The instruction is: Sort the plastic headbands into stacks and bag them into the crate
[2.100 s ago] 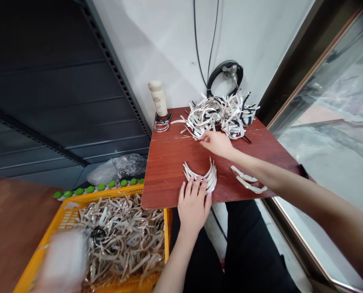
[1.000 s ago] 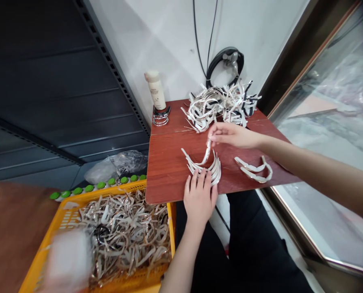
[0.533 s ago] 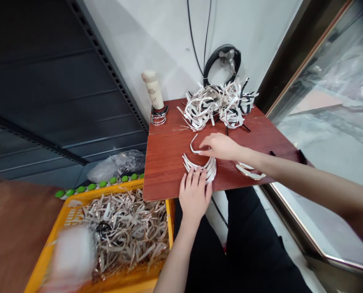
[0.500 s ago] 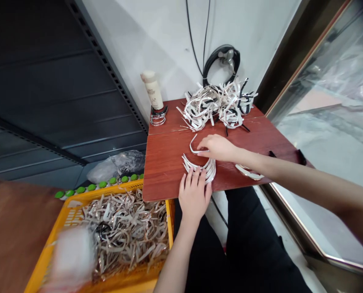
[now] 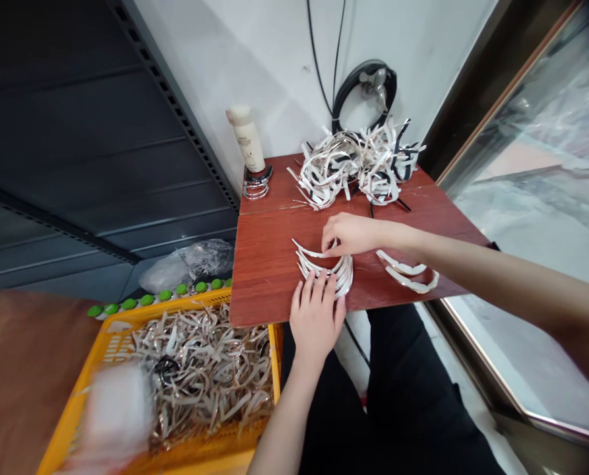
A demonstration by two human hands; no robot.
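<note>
My left hand (image 5: 316, 316) lies flat with fingers spread on the near side of a nested stack of curved white strips (image 5: 343, 278) on the red-brown table (image 5: 269, 264). My right hand (image 5: 348, 234) pinches one curved white strip (image 5: 308, 251) and holds it against the far side of that stack. A tangled heap of the same white strips (image 5: 356, 165) lies at the back of the table. A pair of separate strips (image 5: 407, 275) sits to the right, under my right forearm.
A white bottle (image 5: 247, 140) stands on metal rings (image 5: 255, 188) at the table's back left. An orange crate (image 5: 96, 356) full of silvery strips stands low on the left. Black cables (image 5: 361, 92) hang on the wall. A glass door frame (image 5: 472, 99) borders the right.
My right hand drew one strip out of the back heap, carried it toward me and now lays it on the nested stack. My left hand stayed on the stack.
</note>
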